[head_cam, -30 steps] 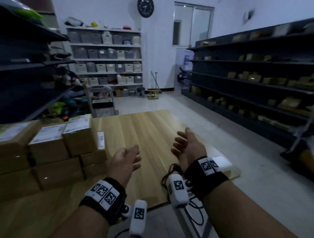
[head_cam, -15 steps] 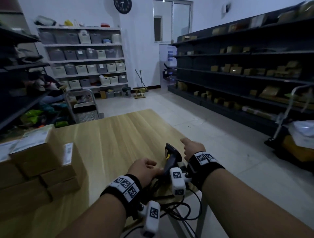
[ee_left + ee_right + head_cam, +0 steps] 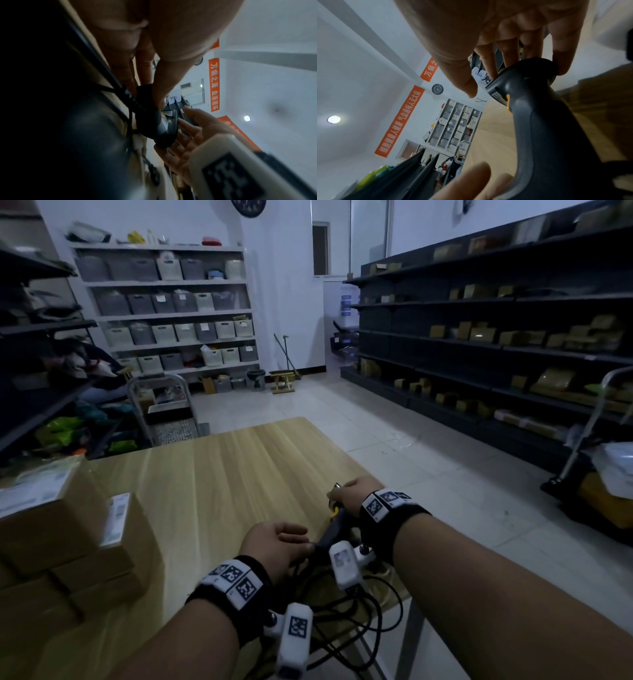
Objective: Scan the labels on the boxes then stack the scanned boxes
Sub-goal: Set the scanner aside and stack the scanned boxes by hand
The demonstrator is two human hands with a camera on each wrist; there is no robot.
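Observation:
Brown cardboard boxes (image 3: 68,529) with white labels (image 3: 116,518) are stacked at the table's left. A dark grey barcode scanner (image 3: 337,525) with a yellow trigger is at the near edge of the wooden table (image 3: 222,474). My left hand (image 3: 277,542) pinches the base of the scanner's handle (image 3: 145,94), where the cable enters. My right hand (image 3: 356,491) reaches over the scanner's head. Its fingertips (image 3: 510,59) touch the head with the fingers nearly straight, and the thumb (image 3: 467,86) stands apart. The scanner's body (image 3: 547,128) runs under my right palm.
Black cables (image 3: 342,628) loop over the table's near right corner. A metal cart (image 3: 164,412) stands past the far edge. Dark shelving (image 3: 479,344) with boxes lines the right wall. White shelves (image 3: 171,313) of bins stand at the back.
Both hands dropped from open above the table to the scanner at the near edge. The left took its handle base, the right moved over its head. The view swung right.

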